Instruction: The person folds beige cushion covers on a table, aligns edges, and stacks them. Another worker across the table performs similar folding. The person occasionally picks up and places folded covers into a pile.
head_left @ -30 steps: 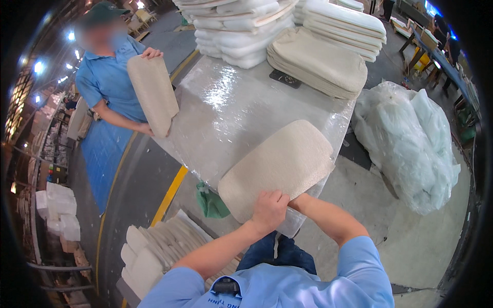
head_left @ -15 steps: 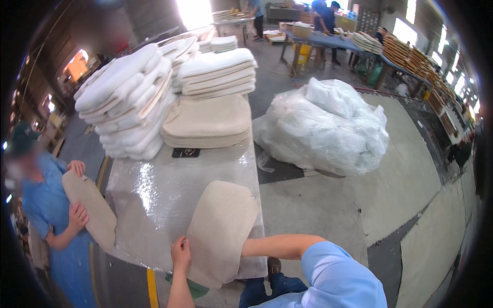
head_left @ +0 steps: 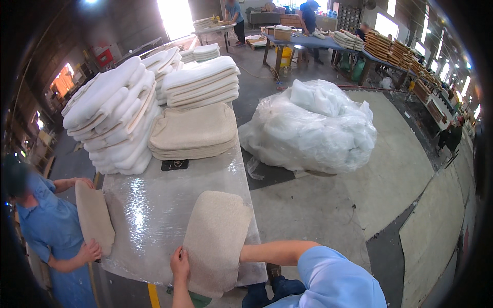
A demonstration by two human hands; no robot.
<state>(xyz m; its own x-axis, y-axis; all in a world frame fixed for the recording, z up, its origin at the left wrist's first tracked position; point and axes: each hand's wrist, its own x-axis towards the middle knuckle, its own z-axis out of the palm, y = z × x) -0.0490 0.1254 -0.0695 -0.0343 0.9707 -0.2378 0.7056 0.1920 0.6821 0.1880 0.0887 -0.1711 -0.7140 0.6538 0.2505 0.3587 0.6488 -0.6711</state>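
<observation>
A beige fabric cover (head_left: 217, 241), flat with rounded corners, lies slanted over the near end of the plastic-wrapped table (head_left: 169, 205). My left hand (head_left: 179, 264) is closed on its left edge, thumb and fingers pinched together. From the right my forearm reaches to the cover's right edge; my right hand is hidden behind or inside the fabric, so its fingers do not show. Farther up the table sits a stack of similar beige covers (head_left: 195, 131), with a small black card (head_left: 174, 165) at its front edge.
Tall stacks of white padded pieces (head_left: 110, 113) and a lower white stack (head_left: 203, 84) stand at the table's far end. At the left a co-worker in blue holds another beige cover (head_left: 95, 215). A large plastic-wrapped bundle (head_left: 313, 128) rests on the floor to the right.
The whole view has shifted slightly. The co-worker's cover has turned more upright, and their hands have moved along its edges. My hands keep nearly the same place on my cover.
</observation>
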